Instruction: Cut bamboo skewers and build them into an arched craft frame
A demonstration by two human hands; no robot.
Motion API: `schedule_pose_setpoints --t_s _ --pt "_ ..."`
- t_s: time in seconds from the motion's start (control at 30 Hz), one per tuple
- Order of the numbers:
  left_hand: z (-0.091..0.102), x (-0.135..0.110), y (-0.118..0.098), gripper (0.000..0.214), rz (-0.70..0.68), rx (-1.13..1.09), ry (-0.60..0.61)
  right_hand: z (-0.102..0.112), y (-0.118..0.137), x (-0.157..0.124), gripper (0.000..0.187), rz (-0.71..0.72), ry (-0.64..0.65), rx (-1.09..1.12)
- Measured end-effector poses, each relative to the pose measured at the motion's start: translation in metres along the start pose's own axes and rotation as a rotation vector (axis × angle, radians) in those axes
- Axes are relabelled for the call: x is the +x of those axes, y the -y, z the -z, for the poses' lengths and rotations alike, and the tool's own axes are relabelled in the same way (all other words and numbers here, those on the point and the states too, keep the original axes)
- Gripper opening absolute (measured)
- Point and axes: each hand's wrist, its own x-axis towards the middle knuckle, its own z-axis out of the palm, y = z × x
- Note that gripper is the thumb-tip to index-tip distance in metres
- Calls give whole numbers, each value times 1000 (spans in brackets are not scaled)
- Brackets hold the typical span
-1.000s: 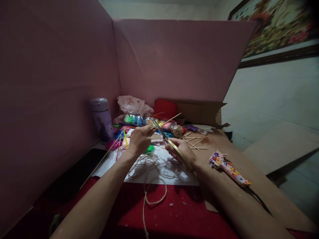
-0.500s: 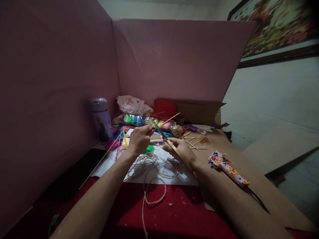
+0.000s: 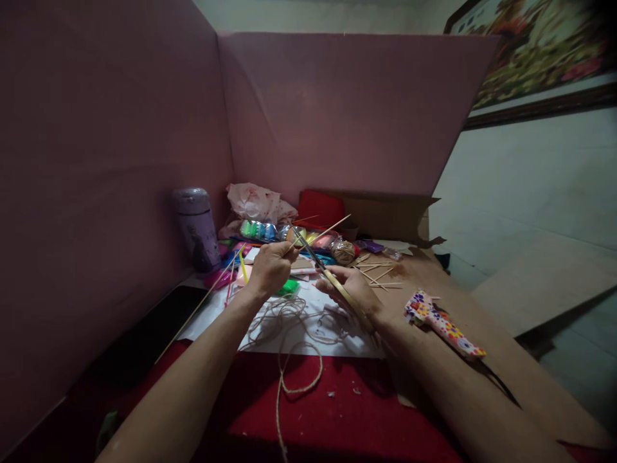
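Note:
My left hand [image 3: 272,265] pinches a thin wooden skewer [image 3: 332,226], whose pointed end slants up to the right. In my right hand [image 3: 351,289] is a pair of scissors [image 3: 311,252] with a pale yellow handle. The scissors' blades cross the skewer just beside my left fingertips; I cannot tell how far apart the blades are. Beneath both hands, loose jute twine [image 3: 299,315] lies in loops over a white sheet [image 3: 284,349] and trails down onto the red cloth [image 3: 376,418].
A flowered glue gun [image 3: 446,328] lies on cardboard at the right, near several loose skewers [image 3: 380,276]. Farther back are packs of coloured clay [image 3: 260,230] and a twine ball [image 3: 343,252]. A purple bottle [image 3: 196,231] stands at the left by a dark flat panel [image 3: 168,315].
Almost nothing differs. Both hands keep their hold on the skewer and scissors, and the whole view has shifted very slightly.

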Motion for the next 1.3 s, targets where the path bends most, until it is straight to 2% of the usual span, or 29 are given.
schedule_pose_setpoints --t_s 0.27,0.73,0.97,1.13,1.3 --pt "0 2 3 29 12 -11 -48 0 -6 3 47 33 -24 -9" --pt "0 3 10 16 15 -102 84 -1 -8 3 49 34 -8 -43" --pt "-2 4 10 21 16 -119 79 0 -2 1 46 -1 -2 9" --pt "1 4 3 25 38 24 51 -1 -5 4 47 15 -29 -52" --pt "4 2 -5 29 156 405 70 -5 -7 6 49 -75 -32 -43"
